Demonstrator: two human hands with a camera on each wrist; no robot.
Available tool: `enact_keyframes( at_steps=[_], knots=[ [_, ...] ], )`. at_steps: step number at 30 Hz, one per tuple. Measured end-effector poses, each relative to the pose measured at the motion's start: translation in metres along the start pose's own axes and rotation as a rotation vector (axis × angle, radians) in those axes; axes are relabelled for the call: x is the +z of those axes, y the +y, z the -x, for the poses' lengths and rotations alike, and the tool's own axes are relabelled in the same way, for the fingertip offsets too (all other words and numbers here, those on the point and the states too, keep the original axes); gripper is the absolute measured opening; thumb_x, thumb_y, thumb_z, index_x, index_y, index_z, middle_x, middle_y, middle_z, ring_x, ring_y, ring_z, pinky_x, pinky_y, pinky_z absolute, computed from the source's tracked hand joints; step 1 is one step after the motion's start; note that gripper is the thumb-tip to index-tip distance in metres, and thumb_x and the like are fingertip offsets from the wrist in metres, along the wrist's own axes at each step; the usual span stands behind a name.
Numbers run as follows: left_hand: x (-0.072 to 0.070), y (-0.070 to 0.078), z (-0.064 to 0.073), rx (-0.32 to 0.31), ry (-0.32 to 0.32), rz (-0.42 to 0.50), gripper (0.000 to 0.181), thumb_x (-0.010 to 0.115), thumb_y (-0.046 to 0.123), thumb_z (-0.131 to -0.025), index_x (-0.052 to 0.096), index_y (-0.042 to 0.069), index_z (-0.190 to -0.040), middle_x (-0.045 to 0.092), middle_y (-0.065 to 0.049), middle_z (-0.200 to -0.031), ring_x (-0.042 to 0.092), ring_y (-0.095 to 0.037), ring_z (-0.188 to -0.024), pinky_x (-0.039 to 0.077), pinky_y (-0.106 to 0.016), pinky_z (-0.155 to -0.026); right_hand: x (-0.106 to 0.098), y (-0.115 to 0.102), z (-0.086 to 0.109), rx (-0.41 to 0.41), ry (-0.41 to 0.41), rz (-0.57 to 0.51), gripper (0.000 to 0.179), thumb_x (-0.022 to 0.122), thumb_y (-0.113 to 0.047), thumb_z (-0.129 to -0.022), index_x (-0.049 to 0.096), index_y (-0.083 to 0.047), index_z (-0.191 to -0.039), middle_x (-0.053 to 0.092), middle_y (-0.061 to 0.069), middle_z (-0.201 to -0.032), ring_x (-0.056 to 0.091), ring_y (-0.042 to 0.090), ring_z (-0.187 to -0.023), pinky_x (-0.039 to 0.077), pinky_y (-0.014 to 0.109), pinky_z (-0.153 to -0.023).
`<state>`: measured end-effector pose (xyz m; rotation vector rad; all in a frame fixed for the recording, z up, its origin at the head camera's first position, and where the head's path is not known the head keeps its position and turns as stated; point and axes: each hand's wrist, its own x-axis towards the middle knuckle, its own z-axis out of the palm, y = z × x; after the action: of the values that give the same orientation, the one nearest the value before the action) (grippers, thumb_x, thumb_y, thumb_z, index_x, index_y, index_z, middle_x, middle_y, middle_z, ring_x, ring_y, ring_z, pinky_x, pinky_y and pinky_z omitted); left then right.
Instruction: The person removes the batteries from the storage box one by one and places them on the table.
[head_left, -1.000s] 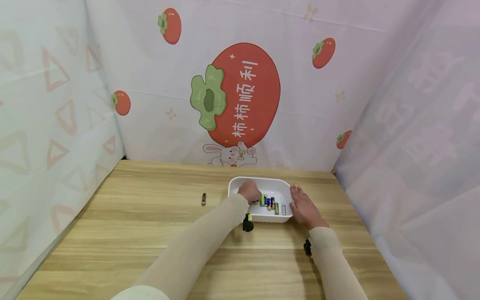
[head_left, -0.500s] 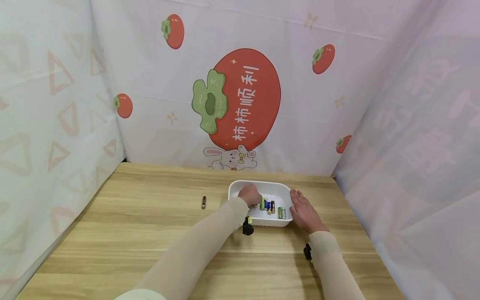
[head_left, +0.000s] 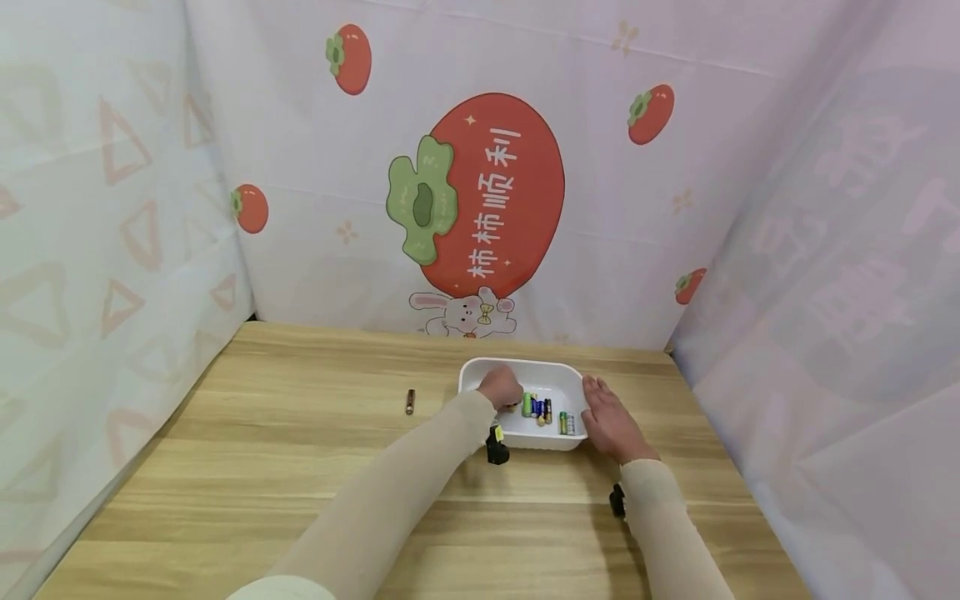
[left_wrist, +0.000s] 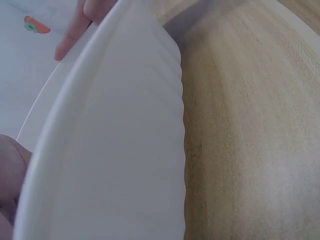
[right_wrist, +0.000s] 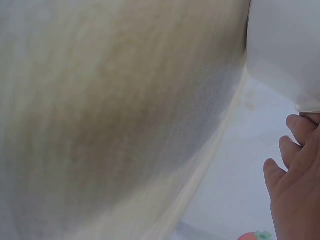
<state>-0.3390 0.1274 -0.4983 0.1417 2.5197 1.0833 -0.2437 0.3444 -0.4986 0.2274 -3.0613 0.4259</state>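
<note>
A white plastic tray [head_left: 551, 444] stands on the wooden table. My left hand [head_left: 500, 386] reaches into its left end, fingers curled downward. The gold end of a battery [head_left: 512, 407] shows at those fingertips; the rest is covered by the hand. In the tray's middle lies a row of batteries [head_left: 537, 407] in green, blue and dark colours. A green battery [head_left: 563, 422] and a silver battery [head_left: 571, 425] lie side by side near the right end. My right hand [head_left: 611, 421] rests against the tray's right wall with fingers extended. In the left wrist view the tray wall hides most of the left hand.
A single brown battery [head_left: 410, 402] lies on the table [head_left: 315, 400], left of the tray. Printed cloth sheets [head_left: 337, 267] hang behind the table and along both sides. The tray stands near the table's back edge.
The green battery near the tray's right end has shifted right and now lies against the silver one. Both hands keep nearly the same places; the head view has tilted slightly.
</note>
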Motion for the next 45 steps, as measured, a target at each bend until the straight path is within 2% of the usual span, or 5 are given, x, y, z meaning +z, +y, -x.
enact_keyframes(
  at_steps=[10,24,31,38,45],
  knots=[
    [-0.002,0.003,-0.004,-0.002,-0.039,0.053,0.008,0.062,-0.005,-0.080,0.059,-0.001,-0.073,0.057,-0.009,-0.063,0.053,-0.015,-0.046,0.050,-0.025,-0.043,-0.002,0.002,-0.002,0.009,-0.011,-0.008,0.060,0.037,-0.018,-0.101,0.015,0.005,-0.152,0.018,0.021,-0.158,0.011,0.039,-0.145,0.013,0.052,-0.116],
    [-0.011,0.008,0.011,0.025,-0.092,0.133,0.003,0.065,-0.002,-0.084,0.064,-0.004,-0.081,0.063,-0.012,-0.073,0.057,-0.016,-0.052,0.054,-0.027,-0.051,0.000,0.000,0.002,0.026,-0.027,-0.011,0.060,0.036,-0.019,-0.101,0.013,0.005,-0.152,0.017,0.021,-0.158,0.011,0.039,-0.144,0.014,0.053,-0.116],
    [-0.019,0.010,0.016,0.031,-0.078,0.223,0.001,0.065,-0.005,-0.085,0.066,-0.006,-0.086,0.062,-0.012,-0.076,0.060,-0.018,-0.060,0.059,-0.032,-0.065,-0.002,-0.001,0.002,0.036,-0.033,-0.022,0.061,0.037,-0.020,-0.101,0.013,0.004,-0.152,0.016,0.020,-0.158,0.011,0.039,-0.145,0.014,0.054,-0.116],
    [-0.021,0.012,0.027,0.035,-0.079,0.285,0.004,0.062,-0.006,-0.087,0.065,-0.006,-0.087,0.063,-0.013,-0.080,0.062,-0.020,-0.067,0.059,-0.034,-0.070,-0.001,0.000,0.001,0.047,-0.035,-0.013,0.062,0.037,-0.020,-0.101,0.013,0.004,-0.152,0.015,0.020,-0.159,0.010,0.039,-0.145,0.012,0.054,-0.116],
    [-0.023,0.016,0.039,0.073,-0.105,0.340,0.004,0.064,-0.006,-0.086,0.067,-0.004,-0.088,0.064,-0.012,-0.084,0.064,-0.022,-0.074,0.059,-0.032,-0.068,-0.001,0.001,0.002,-0.020,0.004,-0.005,0.061,0.038,-0.017,-0.100,0.015,0.008,-0.150,0.020,0.023,-0.156,0.013,0.040,-0.144,0.013,0.052,-0.116]
  ],
)
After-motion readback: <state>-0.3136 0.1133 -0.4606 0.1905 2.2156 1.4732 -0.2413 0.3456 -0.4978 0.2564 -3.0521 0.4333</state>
